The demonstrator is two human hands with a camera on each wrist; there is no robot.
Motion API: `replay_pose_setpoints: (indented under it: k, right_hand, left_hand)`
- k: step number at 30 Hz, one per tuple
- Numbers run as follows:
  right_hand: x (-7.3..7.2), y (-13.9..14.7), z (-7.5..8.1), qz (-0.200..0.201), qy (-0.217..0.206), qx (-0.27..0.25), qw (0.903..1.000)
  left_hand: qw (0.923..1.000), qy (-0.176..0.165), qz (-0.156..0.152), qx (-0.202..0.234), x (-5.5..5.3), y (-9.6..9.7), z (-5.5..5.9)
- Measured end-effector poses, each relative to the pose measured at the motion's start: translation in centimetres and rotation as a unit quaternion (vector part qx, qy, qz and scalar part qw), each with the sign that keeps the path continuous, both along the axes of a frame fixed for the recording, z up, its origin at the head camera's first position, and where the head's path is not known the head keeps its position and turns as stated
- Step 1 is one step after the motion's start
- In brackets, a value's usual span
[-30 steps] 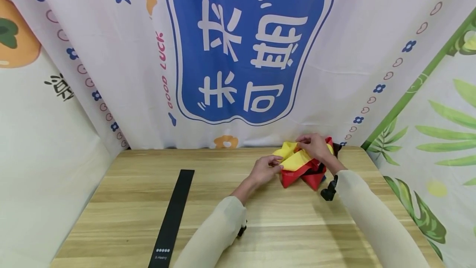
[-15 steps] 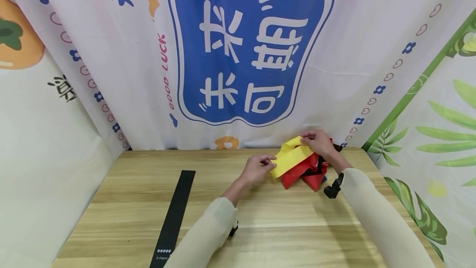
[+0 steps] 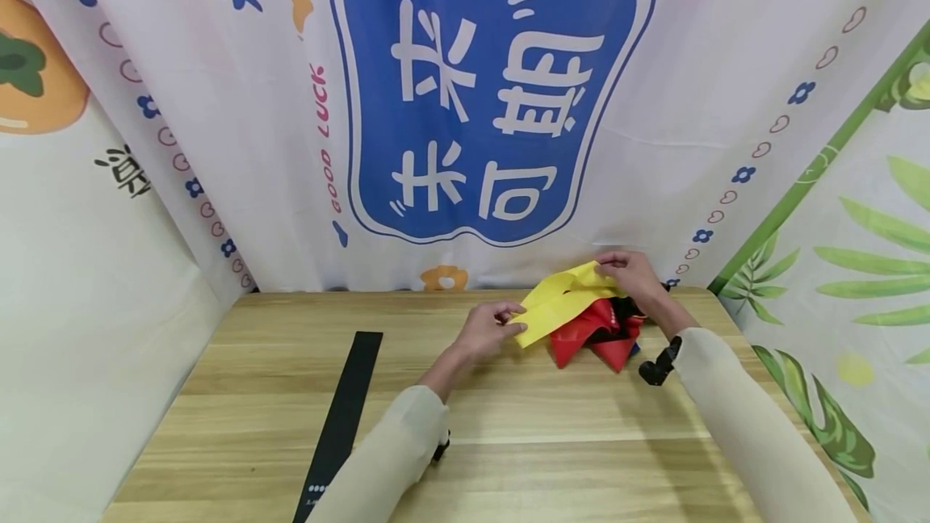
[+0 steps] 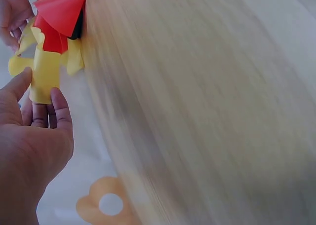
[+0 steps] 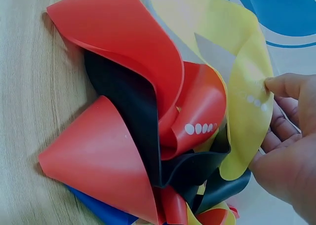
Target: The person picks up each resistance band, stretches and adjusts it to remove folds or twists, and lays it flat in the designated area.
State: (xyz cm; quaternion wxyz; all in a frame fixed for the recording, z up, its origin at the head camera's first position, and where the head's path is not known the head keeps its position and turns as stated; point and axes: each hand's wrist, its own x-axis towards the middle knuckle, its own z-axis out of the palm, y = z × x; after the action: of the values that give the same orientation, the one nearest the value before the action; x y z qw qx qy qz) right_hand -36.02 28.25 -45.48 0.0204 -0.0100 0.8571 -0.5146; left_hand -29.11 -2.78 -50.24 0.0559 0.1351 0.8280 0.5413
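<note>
Between my hands stretches a yellow resistance band (image 3: 552,311), lifted off a pile at the far right of the table. Its left end is pinched by my left hand (image 3: 481,331), thumb on one side and fingers on the other in the left wrist view. My right hand (image 3: 634,274) pinches its edge near white printed dots, seen in the right wrist view. Below the yellow band lie a red resistance band (image 5: 113,27), a black resistance band (image 5: 128,96) and a blue one (image 5: 101,205), tangled in loose loops. Part of the pile is hidden under the yellow band.
A black resistance band (image 3: 345,410) lies flat on the left of the wooden table (image 3: 552,458), its near end partly behind my left sleeve. A printed cloth (image 3: 291,184) hangs right behind the table's back edge. More printed cloth hangs at both sides.
My left hand has drawn the yellow band's end leftward and slightly down. The right hand has shifted a little up and right, and the band is pulled out longer, uncovering more red.
</note>
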Motion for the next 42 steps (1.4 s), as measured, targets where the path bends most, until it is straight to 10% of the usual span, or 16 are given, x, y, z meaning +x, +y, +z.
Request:
replay_pose_setpoints:
  k: [15, 28, 42]
  right_hand:
    - [1.0, 0.4, 0.3, 0.027, -0.020, -0.089, 0.9954]
    - [1.6, 0.2, 0.1, 0.044, -0.067, -0.215, 0.9733]
    - [2.0, 0.0, 0.5, 0.051, -0.070, -0.206, 0.9747]
  left_hand:
    - [0.9999, 0.011, -0.007, -0.009, 0.2, -1.5, 0.1]
    - [0.9993, 0.021, -0.021, 0.022, 0.5, -2.8, -0.2]
    - [0.9978, -0.014, -0.033, 0.056, 0.5, -4.1, 0.2]
